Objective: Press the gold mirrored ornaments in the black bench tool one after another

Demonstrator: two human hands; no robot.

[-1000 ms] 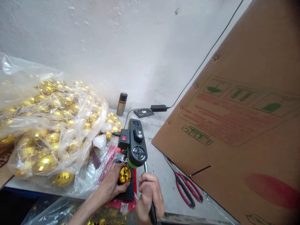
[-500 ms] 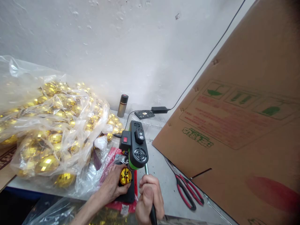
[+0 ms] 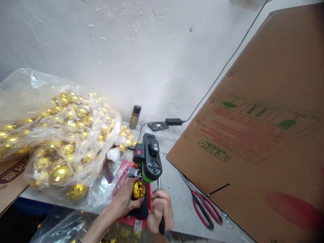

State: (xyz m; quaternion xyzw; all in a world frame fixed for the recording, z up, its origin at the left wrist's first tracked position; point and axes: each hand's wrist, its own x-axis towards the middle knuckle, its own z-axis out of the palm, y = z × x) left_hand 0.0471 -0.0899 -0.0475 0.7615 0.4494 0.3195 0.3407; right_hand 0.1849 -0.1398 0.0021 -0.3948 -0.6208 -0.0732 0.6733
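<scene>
**While one faceted gold ball point(image 3: 139, 190) is in hand, more gold balls point(image 3: 60, 173) lie bagged**

In the head view, the left hand point(image 3: 125, 197) curls thumb and fingers round that single ball, at the black base plate point(image 3: 141, 211) and just in front of the black-and-green machine point(image 3: 152, 158). The right hand point(image 3: 161, 207) is closed round the lever point(image 3: 162, 226). This piece seems partway through its turn, being neither released nor set aside, though the machine's head hides whether anything presses on it. At left, a clear plastic bag point(image 3: 26, 79) holds a large heap of similar balls; gold shapes point(image 3: 118, 233) also show below the edge of the table point(image 3: 174, 195). Which batch is finished and which is left, I cannot tell.
</scene>
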